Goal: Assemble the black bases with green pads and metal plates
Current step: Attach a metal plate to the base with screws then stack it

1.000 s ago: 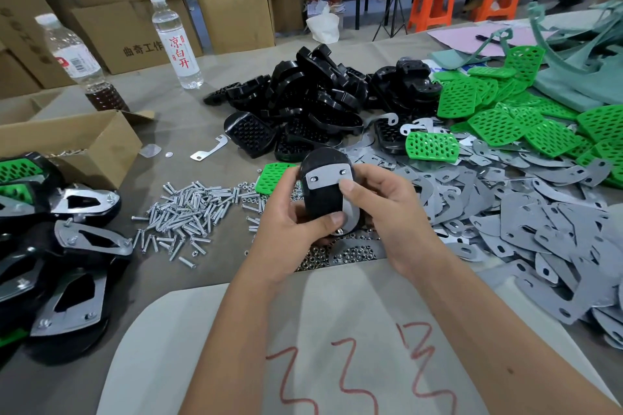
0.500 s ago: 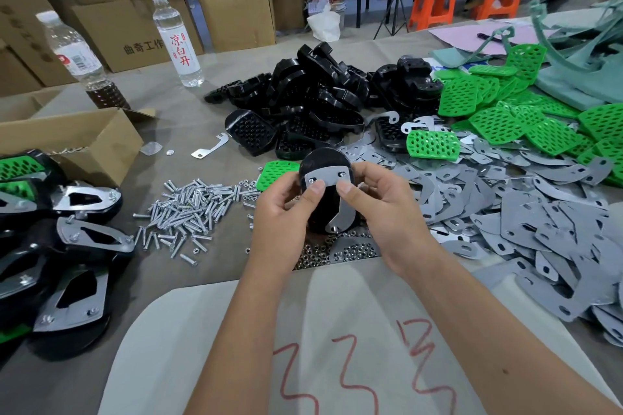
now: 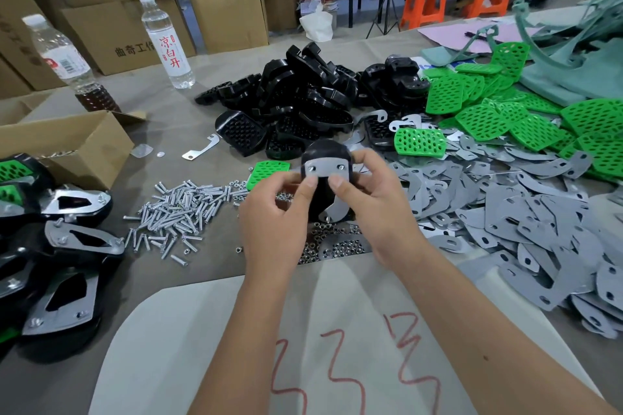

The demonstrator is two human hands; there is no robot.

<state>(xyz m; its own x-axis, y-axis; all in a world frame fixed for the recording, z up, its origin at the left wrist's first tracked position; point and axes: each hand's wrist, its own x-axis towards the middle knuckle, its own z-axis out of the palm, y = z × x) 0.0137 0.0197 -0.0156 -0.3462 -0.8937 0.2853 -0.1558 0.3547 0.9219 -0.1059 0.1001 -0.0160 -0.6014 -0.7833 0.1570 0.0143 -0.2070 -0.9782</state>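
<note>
Both hands [image 3: 323, 209] grip black base [image 3: 324, 153] — metal plate [image 3: 326, 170] on it

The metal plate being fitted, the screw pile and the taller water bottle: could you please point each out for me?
metal plate [image 3: 325, 169], head view, on its flat upper band between the two holes.
screw pile [image 3: 178, 209], head view, on the dense middle of the heap.
taller water bottle [image 3: 167, 47], head view, on its white label.

bases pile [image 3: 303, 94] upper centre, pads [image 3: 505, 118] upper right, plates [image 3: 539, 229] right, screws [image 3: 175, 209] centre-left, finished units [image 3: 60, 246] far left, bottles [image 3: 165, 40] upper left
</note>
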